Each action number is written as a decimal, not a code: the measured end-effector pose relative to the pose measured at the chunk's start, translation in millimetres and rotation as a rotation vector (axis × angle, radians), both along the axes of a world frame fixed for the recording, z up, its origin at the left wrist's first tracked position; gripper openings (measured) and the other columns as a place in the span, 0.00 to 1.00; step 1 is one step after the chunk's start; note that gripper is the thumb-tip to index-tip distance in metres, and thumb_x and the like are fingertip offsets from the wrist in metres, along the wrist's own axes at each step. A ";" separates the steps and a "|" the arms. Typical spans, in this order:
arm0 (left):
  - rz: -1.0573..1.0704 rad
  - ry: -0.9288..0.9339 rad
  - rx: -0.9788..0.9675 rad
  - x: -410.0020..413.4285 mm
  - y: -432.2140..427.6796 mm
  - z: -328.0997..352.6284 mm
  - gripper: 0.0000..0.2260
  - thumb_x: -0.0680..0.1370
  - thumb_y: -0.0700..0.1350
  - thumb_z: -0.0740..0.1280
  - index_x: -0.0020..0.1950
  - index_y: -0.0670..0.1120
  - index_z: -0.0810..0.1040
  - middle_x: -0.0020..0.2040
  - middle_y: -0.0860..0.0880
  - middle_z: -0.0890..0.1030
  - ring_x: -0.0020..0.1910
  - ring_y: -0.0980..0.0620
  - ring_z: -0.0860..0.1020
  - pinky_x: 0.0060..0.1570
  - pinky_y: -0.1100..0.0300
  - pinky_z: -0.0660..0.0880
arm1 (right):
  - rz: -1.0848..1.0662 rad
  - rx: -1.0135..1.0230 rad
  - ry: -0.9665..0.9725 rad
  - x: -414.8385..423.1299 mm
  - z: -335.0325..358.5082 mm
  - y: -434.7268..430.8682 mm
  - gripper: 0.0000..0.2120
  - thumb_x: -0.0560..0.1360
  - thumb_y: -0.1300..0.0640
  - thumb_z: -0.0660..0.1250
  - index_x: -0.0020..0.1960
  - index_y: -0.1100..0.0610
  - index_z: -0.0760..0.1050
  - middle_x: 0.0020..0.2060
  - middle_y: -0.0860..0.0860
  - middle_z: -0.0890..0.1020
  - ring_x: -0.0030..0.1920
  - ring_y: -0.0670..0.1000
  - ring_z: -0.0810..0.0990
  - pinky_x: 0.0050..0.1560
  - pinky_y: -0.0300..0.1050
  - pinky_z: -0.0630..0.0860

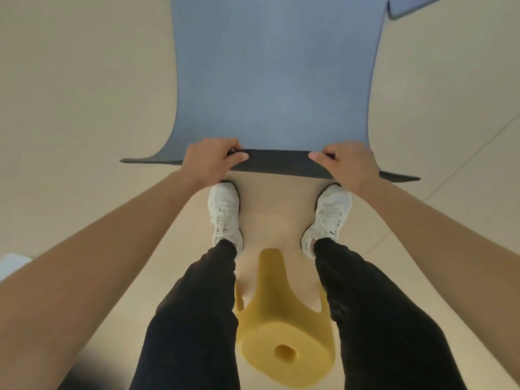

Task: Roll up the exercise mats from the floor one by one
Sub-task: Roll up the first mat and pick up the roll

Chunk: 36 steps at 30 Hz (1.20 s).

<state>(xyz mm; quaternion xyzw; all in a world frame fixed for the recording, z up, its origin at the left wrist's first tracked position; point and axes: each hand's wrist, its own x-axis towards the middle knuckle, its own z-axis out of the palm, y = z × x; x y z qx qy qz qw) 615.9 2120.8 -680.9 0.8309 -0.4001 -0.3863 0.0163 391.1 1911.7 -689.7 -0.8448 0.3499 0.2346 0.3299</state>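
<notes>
Blue mat [277, 80] has its near edge lifted, gripped by left hand [209, 160] and right hand [347, 163].

Three exercise mats are in view: one flat blue foam mat [277, 74] spread on the floor, the corner of a second blue mat [408, 5] at the upper right, and one rolled yellow foam mat [284, 333] between the legs. Two bare hands, left [209, 159] and right [350, 163], appear, along with two white lace-up trainers [225, 212].
</notes>
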 end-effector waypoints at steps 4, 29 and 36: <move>-0.134 -0.211 -0.221 -10.2 0.0 -67.2 0.14 0.83 0.53 0.65 0.66 0.48 0.77 0.56 0.46 0.84 0.53 0.41 0.81 0.47 0.47 0.75 | 0.046 -0.013 0.047 17.1 -58.6 -14.2 0.26 0.81 0.35 0.60 0.38 0.55 0.78 0.32 0.51 0.77 0.37 0.54 0.78 0.33 0.44 0.65; -0.416 -0.445 -0.218 -26.5 5.2 -219.6 0.50 0.58 0.78 0.66 0.75 0.55 0.65 0.66 0.46 0.77 0.62 0.42 0.77 0.64 0.44 0.70 | 0.293 -0.418 -0.349 8.2 -201.9 -9.7 0.28 0.76 0.32 0.59 0.65 0.50 0.79 0.61 0.52 0.79 0.61 0.59 0.75 0.64 0.58 0.66; -0.389 -0.434 -0.112 -50.1 17.5 -224.4 0.36 0.65 0.74 0.67 0.66 0.55 0.69 0.49 0.51 0.80 0.42 0.47 0.79 0.43 0.52 0.74 | 0.486 -0.520 -0.248 -40.5 -218.1 32.9 0.45 0.69 0.22 0.58 0.76 0.50 0.69 0.73 0.55 0.72 0.71 0.65 0.67 0.72 0.73 0.57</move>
